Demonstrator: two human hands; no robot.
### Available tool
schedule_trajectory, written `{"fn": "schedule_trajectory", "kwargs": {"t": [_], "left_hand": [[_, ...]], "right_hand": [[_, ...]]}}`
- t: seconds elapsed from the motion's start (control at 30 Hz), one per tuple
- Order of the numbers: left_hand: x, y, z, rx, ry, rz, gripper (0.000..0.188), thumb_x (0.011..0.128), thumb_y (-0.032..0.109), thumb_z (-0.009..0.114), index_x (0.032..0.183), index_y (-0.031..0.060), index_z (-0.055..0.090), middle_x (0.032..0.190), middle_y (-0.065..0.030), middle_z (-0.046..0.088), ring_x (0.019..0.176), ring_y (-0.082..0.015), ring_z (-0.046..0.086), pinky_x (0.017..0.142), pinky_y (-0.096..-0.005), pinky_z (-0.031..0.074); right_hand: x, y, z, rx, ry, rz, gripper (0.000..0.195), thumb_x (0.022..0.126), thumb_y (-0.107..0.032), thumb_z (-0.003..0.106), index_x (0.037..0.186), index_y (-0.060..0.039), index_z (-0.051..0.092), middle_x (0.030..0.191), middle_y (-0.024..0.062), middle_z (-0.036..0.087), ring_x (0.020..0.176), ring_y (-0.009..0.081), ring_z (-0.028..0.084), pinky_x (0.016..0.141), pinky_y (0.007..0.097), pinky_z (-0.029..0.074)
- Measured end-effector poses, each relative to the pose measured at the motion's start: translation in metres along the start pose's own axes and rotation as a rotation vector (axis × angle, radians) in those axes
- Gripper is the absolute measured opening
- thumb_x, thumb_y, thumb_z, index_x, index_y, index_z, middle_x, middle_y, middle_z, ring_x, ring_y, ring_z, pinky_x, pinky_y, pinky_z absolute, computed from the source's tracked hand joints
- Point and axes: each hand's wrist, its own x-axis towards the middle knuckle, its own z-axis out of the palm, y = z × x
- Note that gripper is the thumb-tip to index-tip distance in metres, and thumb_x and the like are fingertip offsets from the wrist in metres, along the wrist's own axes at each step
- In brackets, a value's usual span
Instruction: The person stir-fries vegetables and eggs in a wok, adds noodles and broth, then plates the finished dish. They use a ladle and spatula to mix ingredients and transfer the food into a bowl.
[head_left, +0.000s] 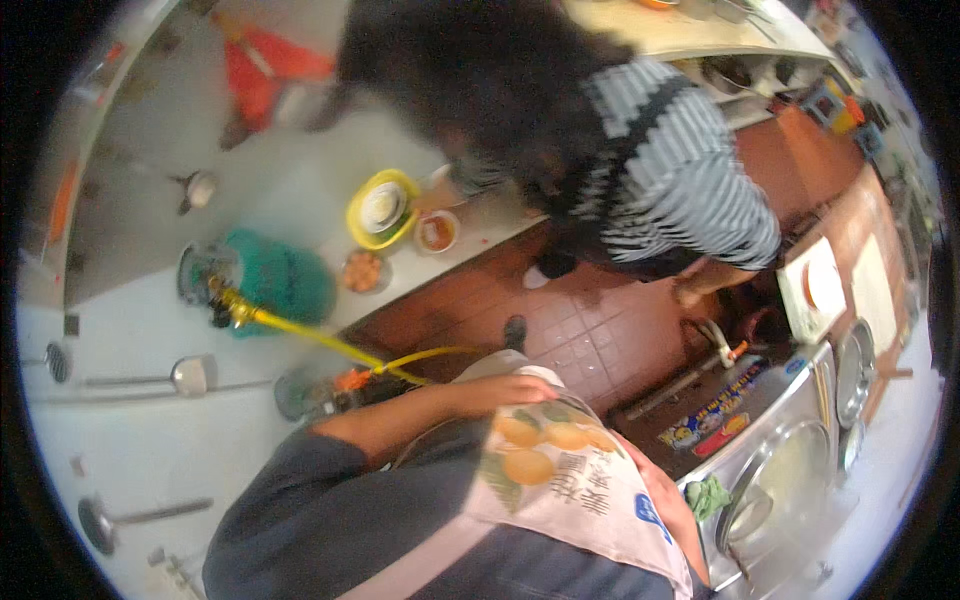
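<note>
My left hand (512, 394) lies against the front of a pale apron (551, 480) printed with orange fruit and writing. Its fingers are blurred, so whether they pinch the cloth is unclear. On the apron's other side, my right hand (658, 487) touches the edge, its fingers partly hidden by the fabric. Close to the right forearm, a green cloth (707, 497) lies on the rim of a steel stove counter (806, 394). A large round pan (787, 469) is set into that counter, with a ladle-like tool (750, 517) in it.
A person in a striped top (675, 165) bends ahead. Left stand a green gas cylinder (277, 281) with a yellow hose (322, 341), a bowl of eggs (363, 271) and a yellow basin (358, 217). Utensils such as a ladle (193, 375) hang at left. Below is a red tiled floor (592, 337).
</note>
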Motion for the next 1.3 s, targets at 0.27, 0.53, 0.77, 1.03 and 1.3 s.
{"fn": "schedule_trajectory", "kwargs": {"t": [0.27, 0.53, 0.77, 1.03, 1.3], "left_hand": [[0.023, 0.025, -0.064, -0.303, -0.052, -0.158, 0.044, 0.1, 0.028, 0.045, 0.134, -0.0011, 0.047, 0.137, -0.0116, 0.048, 0.125, -0.0195, 0.047, 0.105, -0.0329, 0.036], [0.092, 0.066, -0.107, -0.427, -0.255, -0.373, 0.043, 0.099, 0.023, 0.047, 0.132, -0.0049, 0.045, 0.135, -0.0154, 0.049, 0.122, -0.0208, 0.05, 0.102, -0.0322, 0.041], [0.113, 0.072, -0.111, -0.404, -0.287, -0.385, 0.043, 0.098, 0.023, 0.049, 0.131, -0.0041, 0.046, 0.134, -0.0145, 0.05, 0.121, -0.0204, 0.051, 0.102, -0.0317, 0.041], [0.123, 0.043, -0.038, -0.368, -0.198, -0.331, 0.043, 0.098, 0.024, 0.051, 0.131, -0.0031, 0.047, 0.132, -0.0134, 0.051, 0.119, -0.02, 0.052, 0.101, -0.0311, 0.041], [0.156, 0.02, 0.085, -0.25, -0.077, -0.213, 0.042, 0.097, 0.024, 0.053, 0.13, -0.0022, 0.048, 0.13, -0.0124, 0.052, 0.118, -0.0196, 0.052, 0.101, -0.0305, 0.041]], "right_hand": [[0.047, -0.032, -0.016, -0.285, 0.025, -0.151, 0.057, 0.103, -0.038, 0.032, 0.148, -0.004, 0.027, 0.154, 0.0167, 0.024, 0.143, 0.0287, 0.019, 0.117, 0.0372, 0.013], [0.041, -0.03, 0.017, -0.153, 0.414, -0.232, 0.059, 0.103, -0.043, 0.028, 0.148, -0.0052, 0.026, 0.153, 0.0179, 0.026, 0.143, 0.0299, 0.021, 0.116, 0.0378, 0.014], [-0.001, -0.026, 0.031, -0.153, 0.589, -0.107, 0.058, 0.101, -0.042, 0.036, 0.146, -0.0049, 0.032, 0.148, 0.0192, 0.035, 0.138, 0.0282, 0.03, 0.114, 0.0352, 0.021], [-0.231, -0.002, -0.063, -0.702, 1.532, 0.5, 0.035, 0.088, -0.028, 0.061, 0.111, -0.0016, 0.063, 0.102, 0.021, 0.067, 0.099, 0.0313, 0.064, 0.087, 0.038, 0.05], [-0.472, 0.177, -0.239, 0.224, 1.047, 1.315, 0.03, 0.09, -0.028, 0.058, 0.104, -0.0016, 0.062, 0.104, 0.0188, 0.068, 0.066, 0.0218, 0.065, 0.058, 0.0391, 0.053]]}}
